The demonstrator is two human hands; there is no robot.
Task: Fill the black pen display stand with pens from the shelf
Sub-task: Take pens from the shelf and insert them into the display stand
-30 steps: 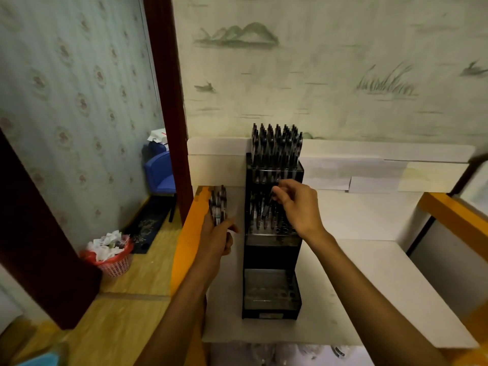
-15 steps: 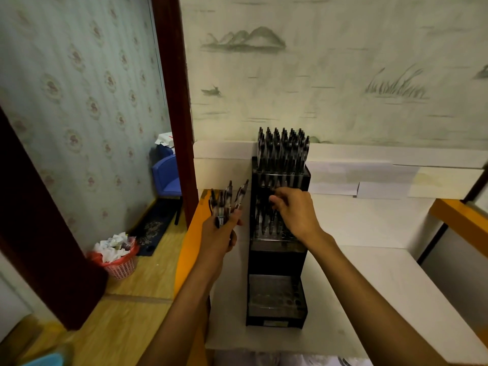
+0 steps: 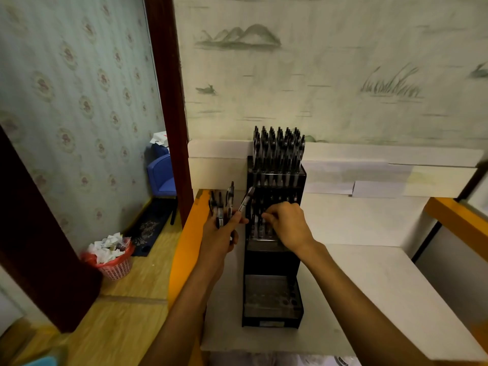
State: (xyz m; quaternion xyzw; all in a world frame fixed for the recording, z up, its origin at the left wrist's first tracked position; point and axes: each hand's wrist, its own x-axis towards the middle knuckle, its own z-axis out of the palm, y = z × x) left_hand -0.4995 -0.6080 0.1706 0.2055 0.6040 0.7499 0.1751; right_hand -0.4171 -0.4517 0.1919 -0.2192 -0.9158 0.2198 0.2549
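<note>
From the head camera, looking down over both forearms, the black pen display stand [image 3: 273, 262] stands upright on a white shelf [image 3: 369, 286], its back against a low white ledge [image 3: 383, 154] under the painted wallpaper. The stand has three stepped tiers. The top tier [image 3: 277, 154] is packed with dark pens standing upright, their clips bunched close together. The middle tier [image 3: 260, 225] holds several pens on its left side, and the bottom tier [image 3: 272, 297] shows rows of open holes.

The left hand [image 3: 221, 231] is just left of the stand, its fingers curled around a bundle of pens [image 3: 221, 207] that point upward; one pen [image 3: 247, 199] leans out of the bundle to the right, its tip close to the stand's left edge. The right hand [image 3: 287, 223] is over the middle tier, knuckles up and fingers curled down among the pens there. Its fingertips seem pinched on something thin, but I cannot tell whether it is a pen or only the hand's own fingers.

An orange edge [image 3: 184, 247] runs along the shelf's left side. Past it, on the wooden floor, sit a pink basket [image 3: 116, 265] heaped with crumpled paper, a dark mat [image 3: 150, 228] and a blue chair [image 3: 162, 175] by the dark door frame [image 3: 169, 101].
</note>
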